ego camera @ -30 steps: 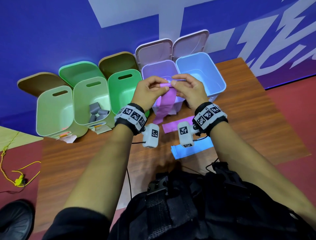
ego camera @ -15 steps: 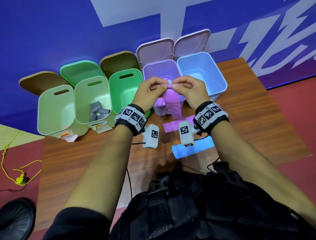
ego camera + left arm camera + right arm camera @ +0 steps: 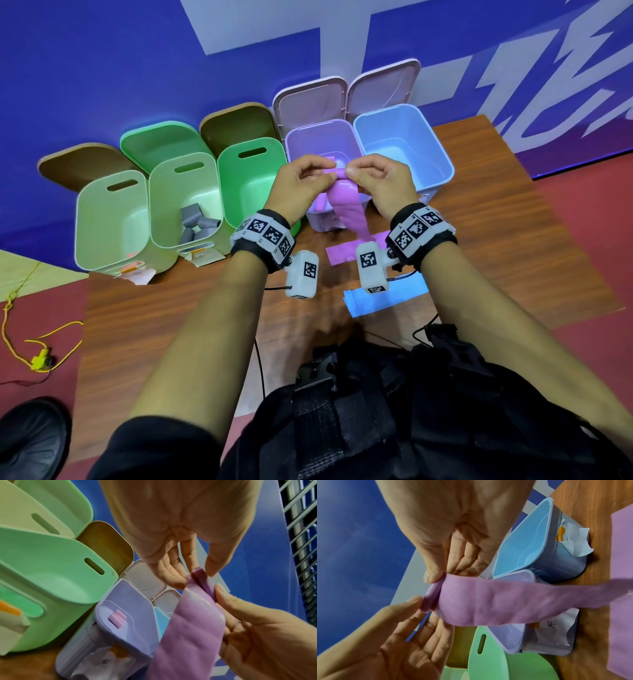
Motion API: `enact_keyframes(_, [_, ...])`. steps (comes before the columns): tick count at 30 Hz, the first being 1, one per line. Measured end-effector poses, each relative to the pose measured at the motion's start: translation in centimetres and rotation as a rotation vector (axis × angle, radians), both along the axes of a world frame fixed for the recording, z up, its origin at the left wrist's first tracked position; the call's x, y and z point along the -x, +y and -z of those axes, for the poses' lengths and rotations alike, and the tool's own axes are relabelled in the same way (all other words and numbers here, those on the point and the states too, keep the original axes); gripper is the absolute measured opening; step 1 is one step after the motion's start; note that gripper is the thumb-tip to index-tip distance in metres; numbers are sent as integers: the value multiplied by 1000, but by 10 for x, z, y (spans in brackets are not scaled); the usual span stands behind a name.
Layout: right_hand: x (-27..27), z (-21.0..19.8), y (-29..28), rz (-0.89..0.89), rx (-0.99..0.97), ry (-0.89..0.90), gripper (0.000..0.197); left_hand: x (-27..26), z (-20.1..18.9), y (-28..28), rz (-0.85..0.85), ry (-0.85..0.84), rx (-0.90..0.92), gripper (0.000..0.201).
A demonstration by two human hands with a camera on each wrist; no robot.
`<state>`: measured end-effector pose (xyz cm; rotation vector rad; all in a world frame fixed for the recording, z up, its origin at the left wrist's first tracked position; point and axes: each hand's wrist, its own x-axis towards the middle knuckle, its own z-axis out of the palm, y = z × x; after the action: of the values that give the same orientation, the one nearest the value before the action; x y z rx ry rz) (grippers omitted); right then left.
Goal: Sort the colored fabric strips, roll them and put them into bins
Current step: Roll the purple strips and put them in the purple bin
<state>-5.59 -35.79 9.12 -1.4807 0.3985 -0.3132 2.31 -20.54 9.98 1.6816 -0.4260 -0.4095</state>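
- Both hands are raised over the purple bin (image 3: 320,137), at the bench's far edge; the left hand (image 3: 301,186) and right hand (image 3: 383,185) meet over its opening.
- Held purple strip (image 3: 347,209): its top end is wound into a small roll, and the loose tail hangs down in front of the bin toward the bench.
- Left hand's thumb & fingertips (image 3: 173,577) pinch one end of the roll; the other fingers are curled in.
- Right hand's thumb & fingertips (image 3: 435,574) pinch the opposite end (same roll, seen blurred in the wrist view).
- A second purple strip (image 3: 342,251) lies flat on the bench just in front of the purple bin, partly hidden by the right wrist camera.
- Blue strip (image 3: 383,298) lies flat nearer the front edge, right of centre.
- One small purple roll (image 3: 117,618) sits inside the purple bin.
- Blue bin (image 3: 404,144) stands touching the purple one on its right, lid open.
- Three green bins fill the far left of the bench; the middle green bin (image 3: 185,202) holds several grey rolls (image 3: 198,222).
- Paper labels w/ orange tape hang on the bin fronts; the writing is too small to read.
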Motion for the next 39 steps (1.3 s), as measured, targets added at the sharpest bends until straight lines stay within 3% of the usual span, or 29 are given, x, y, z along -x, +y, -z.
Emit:
enact_keyframes(4, [0,2,-3,1,-4,5,12,1,2,1,7,8,-13,10])
enact_keyframes(10, [-1,6,-2,39,-89,10,10,0,1,1,-5,-13,39,19])
enact_keyframes(17, [-1,2,0,19,16,24,11,1,2,4,16,-51,-1,28])
enact_keyframes(23, [-1,-1,0,28,14,26,15,0,0,1,13,11,70,16])
enact_keyframes(29, [-1,-2,1,12,29,25,20,-3,9,1,-17,9,-4,6])
enact_keyframes(34, [1,3,2,13,-25,25,27,-5,9,1,-25,2,-4,11])
enact_keyframes(39, [3,6,3,-11,-30,39,19,-5,9,1,-23,15,-15,17])
